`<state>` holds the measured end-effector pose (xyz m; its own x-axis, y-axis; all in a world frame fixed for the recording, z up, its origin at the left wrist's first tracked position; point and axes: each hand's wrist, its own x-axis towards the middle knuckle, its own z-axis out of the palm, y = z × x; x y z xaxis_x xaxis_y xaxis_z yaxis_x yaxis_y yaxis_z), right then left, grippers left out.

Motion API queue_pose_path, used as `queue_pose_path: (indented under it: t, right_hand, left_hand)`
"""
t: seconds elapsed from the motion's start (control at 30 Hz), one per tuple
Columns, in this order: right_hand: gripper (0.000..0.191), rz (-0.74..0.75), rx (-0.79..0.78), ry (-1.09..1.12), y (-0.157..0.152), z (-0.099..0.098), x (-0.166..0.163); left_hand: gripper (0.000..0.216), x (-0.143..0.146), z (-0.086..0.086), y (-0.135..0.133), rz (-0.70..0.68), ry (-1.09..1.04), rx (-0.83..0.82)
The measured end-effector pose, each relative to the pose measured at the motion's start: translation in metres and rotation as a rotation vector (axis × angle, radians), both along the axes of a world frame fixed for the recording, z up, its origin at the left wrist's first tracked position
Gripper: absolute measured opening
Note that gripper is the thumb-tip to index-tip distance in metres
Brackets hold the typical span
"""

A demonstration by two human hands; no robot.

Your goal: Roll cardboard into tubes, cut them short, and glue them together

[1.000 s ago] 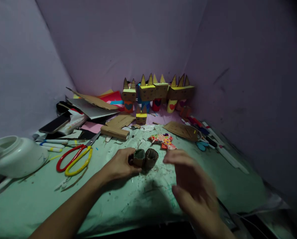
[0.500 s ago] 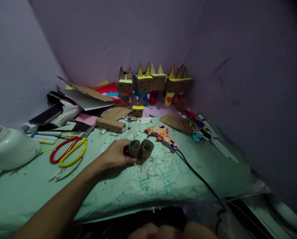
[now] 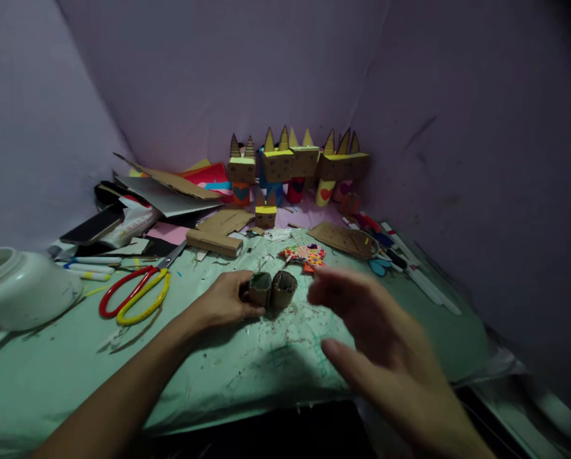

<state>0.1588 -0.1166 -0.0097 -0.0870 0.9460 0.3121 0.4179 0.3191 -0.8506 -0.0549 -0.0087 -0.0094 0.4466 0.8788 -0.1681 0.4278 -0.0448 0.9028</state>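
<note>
Two short cardboard tubes stand side by side on the green-covered table. My left hand grips the left tube from its left side, thumb at the front. The right tube stands beside it with no hand on it. My right hand hovers to the right of the tubes, fingers curved and thumb apart, holding nothing. Behind it lies a flower-patterned glue gun, its handle hidden by my right hand.
Red-and-yellow-handled scissors and a white jar lie to the left. A folded cardboard strip is behind the tubes. Cardboard figures with pointed ears line the back. Markers lie on the right.
My right hand has risen from the bottom edge to beside the tubes, now covering the glue gun's handle and part of its cord. My left hand keeps its hold on the left tube.
</note>
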Motion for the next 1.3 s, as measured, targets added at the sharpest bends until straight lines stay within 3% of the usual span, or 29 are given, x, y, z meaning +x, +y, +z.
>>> queue_pose_path:
  t: [0.1,0.23,0.33,0.43,0.6,0.83,1.0,1.13,1.3]
  right_hand:
    - [0.065,0.022,-0.035,0.092,0.052,0.012,-0.017]
    - [0.066,0.082,-0.1,0.044,0.078,-0.014,-0.028]
    - [0.048,0.097,-0.089,-0.023,0.08,-0.03,-0.03]
    - [0.039,0.077,-0.046,0.038,0.082,-0.031,-0.031]
    - [0.041,0.004,-0.057,0.184,0.082,-0.031,-0.028]
    - [0.042,0.036,-0.052,0.16,0.08,-0.037,-0.027]
    - [0.038,-0.029,-0.01,0.144,0.075,-0.034,-0.026]
    - [0.033,0.001,0.01,0.121,0.072,-0.029,-0.028]
    - [0.034,0.077,0.003,0.067,0.069,-0.03,-0.027]
  left_hand:
    - [0.017,0.0,0.002,0.0,-0.008,-0.014,0.021]
    - [0.018,-0.003,0.0,0.001,-0.013,-0.001,0.082]
    - [0.019,-0.005,-0.004,0.001,-0.008,0.008,0.13]
    - [0.02,-0.005,-0.004,0.0,0.041,0.027,0.195]
    - [0.019,-0.009,0.001,0.0,0.279,0.154,0.335]
    - [0.02,-0.009,0.0,0.002,0.388,0.322,0.356]
    - [0.027,-0.032,0.01,0.011,0.618,0.437,0.372]
    - [0.016,-0.052,0.012,0.019,0.585,0.537,0.308]
    - [0.022,-0.047,0.007,0.033,0.54,0.546,0.343]
